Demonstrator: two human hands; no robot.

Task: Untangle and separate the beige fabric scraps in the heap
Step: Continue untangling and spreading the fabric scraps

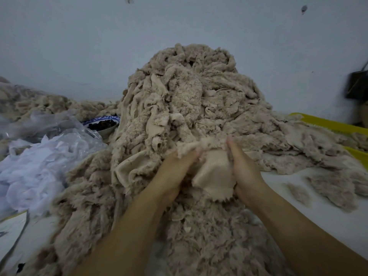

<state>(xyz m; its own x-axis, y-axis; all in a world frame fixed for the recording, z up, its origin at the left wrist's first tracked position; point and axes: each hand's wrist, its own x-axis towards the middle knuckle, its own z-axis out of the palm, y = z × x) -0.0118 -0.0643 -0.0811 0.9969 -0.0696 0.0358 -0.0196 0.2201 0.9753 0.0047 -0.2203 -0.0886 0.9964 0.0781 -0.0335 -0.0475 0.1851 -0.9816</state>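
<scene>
A tall heap of beige fleecy fabric scraps [191, 100] rises against the wall and spreads toward me over the table. At its foot, both hands hold one beige scrap [214, 172] with its smooth woven backing facing me and a pinked lower edge. My left hand [175, 172] grips the scrap's left upper edge, fingers curled into the fleece. My right hand [243, 166] grips its right side, thumb up along the edge. The fingertips of both hands are partly hidden in the fabric.
Clear plastic bags with white cloth [39, 156] lie at the left. A blue-rimmed bowl of dark items [103, 123] sits beside the heap. A yellow tray [334, 124] shows at the right. Loose scraps [334, 186] lie on the white table [318, 220]. A dark bag [358, 84] hangs on the wall.
</scene>
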